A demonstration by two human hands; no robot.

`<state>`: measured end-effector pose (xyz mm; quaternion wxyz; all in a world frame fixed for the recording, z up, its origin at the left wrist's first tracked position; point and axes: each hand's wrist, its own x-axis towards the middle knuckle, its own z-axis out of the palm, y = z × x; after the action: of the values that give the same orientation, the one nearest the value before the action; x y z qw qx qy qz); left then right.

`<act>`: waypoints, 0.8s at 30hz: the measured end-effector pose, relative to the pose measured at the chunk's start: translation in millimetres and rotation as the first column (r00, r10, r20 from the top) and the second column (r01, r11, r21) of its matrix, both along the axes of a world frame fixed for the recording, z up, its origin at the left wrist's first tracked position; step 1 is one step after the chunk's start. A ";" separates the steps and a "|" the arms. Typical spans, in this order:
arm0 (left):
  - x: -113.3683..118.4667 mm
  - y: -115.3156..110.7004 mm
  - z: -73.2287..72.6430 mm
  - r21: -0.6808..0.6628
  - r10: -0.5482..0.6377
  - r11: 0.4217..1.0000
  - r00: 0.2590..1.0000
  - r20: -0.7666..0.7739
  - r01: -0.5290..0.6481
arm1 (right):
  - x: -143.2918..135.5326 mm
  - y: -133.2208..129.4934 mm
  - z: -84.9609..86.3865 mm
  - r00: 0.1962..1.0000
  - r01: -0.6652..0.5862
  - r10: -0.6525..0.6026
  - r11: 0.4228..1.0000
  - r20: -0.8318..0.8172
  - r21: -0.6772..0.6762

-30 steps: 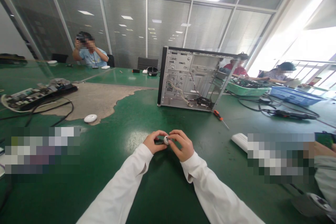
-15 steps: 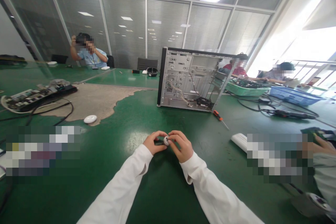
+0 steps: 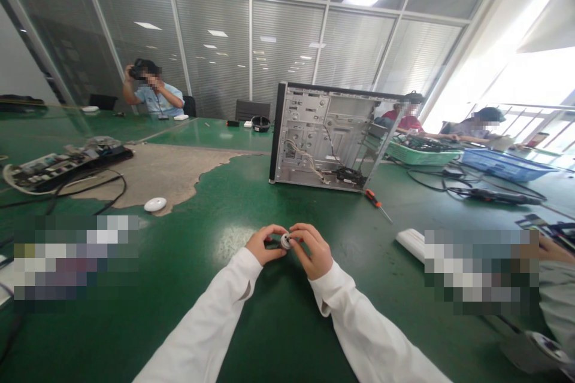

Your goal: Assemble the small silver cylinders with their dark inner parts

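Note:
Low over the green table [image 3: 287,317], my left hand [image 3: 264,245] is closed around a small round whitish piece [image 3: 286,242] with a dark spot in its face. A dark part shows behind it inside the left fingers; its exact kind is too small to tell. My right hand [image 3: 314,251] is closed too, its thumb and fingertips pinching at the piece's right side and face. Beyond the hands, an opened computer case [image 3: 309,131] stands upright with bare metal and loose wires inside. A screwdriver [image 3: 372,198] with an orange and black handle lies by its lower right corner.
A white oval object [image 3: 155,204] and a power strip with exposed insides [image 3: 67,164] are on the left. To the right are a white bar [image 3: 411,242], a green basket [image 3: 426,157], a blue basket [image 3: 503,164] and black cables. Other people sit around the table.
My right fingertips have shifted slightly at the face of the round piece, and its dark spot shows a little more. At the right edge, another person's hand has moved.

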<state>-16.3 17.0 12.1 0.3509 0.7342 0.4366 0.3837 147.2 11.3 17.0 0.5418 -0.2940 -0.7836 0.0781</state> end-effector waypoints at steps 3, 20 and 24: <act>-0.1 0.6 -1.5 0.010 -0.004 1.000 1.000 -0.001 0.004 | 1.2 1.4 -0.7 1.000 0.015 -0.015 1.000 -0.009 -0.003; 0.5 2.3 -5.0 -0.050 0.043 0.998 0.999 0.027 -0.042 | 42.5 31.5 -22.2 0.945 0.188 -0.138 0.971 0.297 -0.147; 0.7 2.6 -5.3 -0.056 0.045 0.998 0.998 0.037 -0.043 | 46.2 35.9 -29.0 0.921 0.168 -0.102 0.975 0.375 -0.147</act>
<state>-15.6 19.6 6.8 0.3707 0.7069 0.4563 0.3932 193.5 47.2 -12.0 0.3624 -0.4036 -0.8384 0.0533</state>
